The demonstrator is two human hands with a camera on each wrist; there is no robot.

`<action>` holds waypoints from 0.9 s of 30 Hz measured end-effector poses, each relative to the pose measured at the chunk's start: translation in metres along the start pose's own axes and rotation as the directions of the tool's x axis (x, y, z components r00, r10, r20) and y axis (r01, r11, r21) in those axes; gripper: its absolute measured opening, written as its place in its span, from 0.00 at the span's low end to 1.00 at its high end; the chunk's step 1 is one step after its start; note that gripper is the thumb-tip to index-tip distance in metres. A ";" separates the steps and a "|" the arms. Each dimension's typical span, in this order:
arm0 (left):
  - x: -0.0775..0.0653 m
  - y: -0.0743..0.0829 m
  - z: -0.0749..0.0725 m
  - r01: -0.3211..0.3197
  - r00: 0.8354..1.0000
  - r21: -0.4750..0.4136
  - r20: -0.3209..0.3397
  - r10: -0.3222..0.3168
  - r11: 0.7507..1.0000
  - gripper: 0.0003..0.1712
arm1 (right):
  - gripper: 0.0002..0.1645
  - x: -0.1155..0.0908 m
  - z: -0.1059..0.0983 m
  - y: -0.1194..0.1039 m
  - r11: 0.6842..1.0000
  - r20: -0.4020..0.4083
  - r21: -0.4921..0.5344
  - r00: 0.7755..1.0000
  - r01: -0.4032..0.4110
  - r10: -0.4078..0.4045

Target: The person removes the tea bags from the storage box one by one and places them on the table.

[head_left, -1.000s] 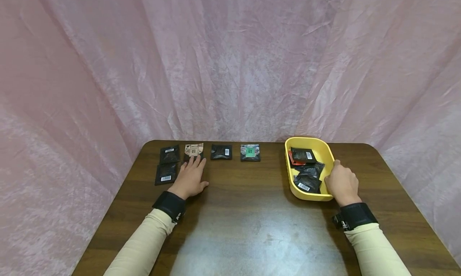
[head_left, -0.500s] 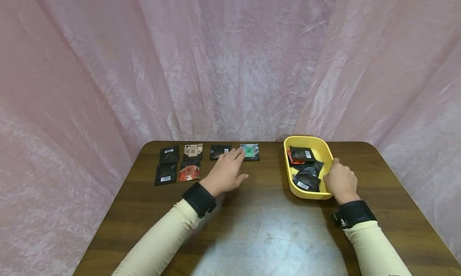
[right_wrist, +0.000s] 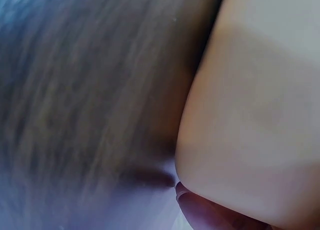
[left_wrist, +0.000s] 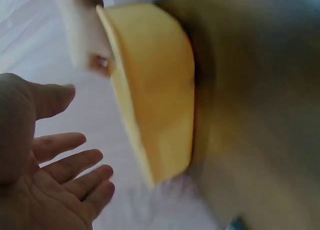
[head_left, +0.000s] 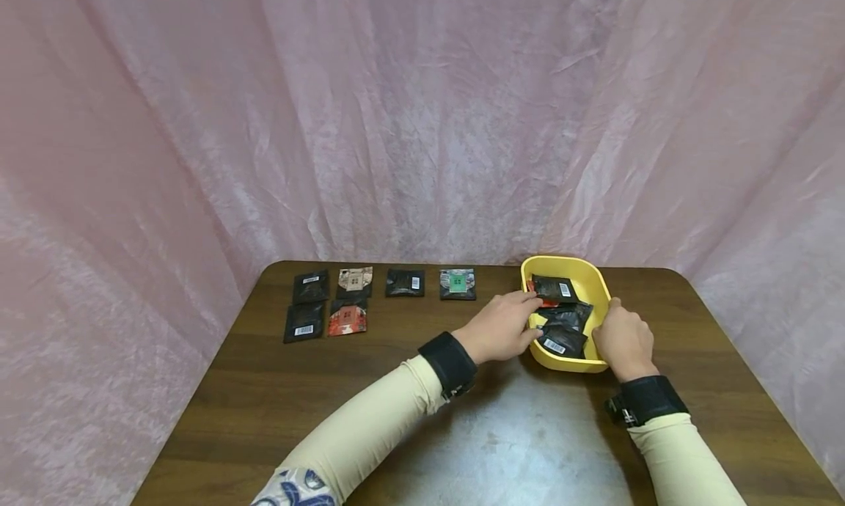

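A yellow plastic basket (head_left: 571,364) stands at the table's right side, holding several black sachets (head_left: 561,340) with white barcode labels and one with red showing beneath. My right hand (head_left: 623,341) grips the basket's right rim, its fingers curled over it; in the right wrist view that hand's skin (right_wrist: 250,115) fills much of the frame. My left hand (head_left: 499,328) is at the basket's left rim, fingertips overlapping the edge in the head view. The left wrist view has the same hand (left_wrist: 65,175) with palm visible, fingers spread and nothing held, beside the basket's wall (left_wrist: 155,85).
Left of the basket, sachets lie in a back row: black (head_left: 310,286), beige-fronted (head_left: 355,280), black (head_left: 405,282) and green-fronted (head_left: 458,284). In front lie another black sachet (head_left: 304,323) and a red-fronted one (head_left: 347,317). A pink curtain (head_left: 422,125) hangs behind the wooden table (head_left: 264,418).
My left hand has left the sachets at the left and swept right to the basket, uncovering the red-fronted sachet. My right hand keeps its hold on the rim.
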State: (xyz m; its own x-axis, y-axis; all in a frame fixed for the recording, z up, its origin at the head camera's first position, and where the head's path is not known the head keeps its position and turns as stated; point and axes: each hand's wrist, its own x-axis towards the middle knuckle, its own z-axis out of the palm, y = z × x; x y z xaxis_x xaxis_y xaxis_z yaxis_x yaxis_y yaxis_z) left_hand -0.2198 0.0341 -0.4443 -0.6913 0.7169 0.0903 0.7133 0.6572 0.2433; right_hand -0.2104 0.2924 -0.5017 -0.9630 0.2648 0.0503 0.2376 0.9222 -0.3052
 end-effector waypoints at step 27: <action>0.075 0.042 0.040 0.059 0.936 0.175 0.332 -0.116 0.983 0.30 | 0.38 -0.001 -0.008 0.005 1.000 0.012 0.011 1.000 -0.024 0.024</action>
State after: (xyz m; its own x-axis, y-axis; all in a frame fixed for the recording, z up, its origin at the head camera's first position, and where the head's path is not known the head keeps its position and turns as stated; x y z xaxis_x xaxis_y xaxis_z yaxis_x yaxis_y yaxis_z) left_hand -0.2369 0.1247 -0.4662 -0.6916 0.6722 -0.2643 0.6801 0.7292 0.0750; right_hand -0.2069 0.2990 -0.4959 -0.9585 0.2832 0.0321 0.2589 0.9124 -0.3170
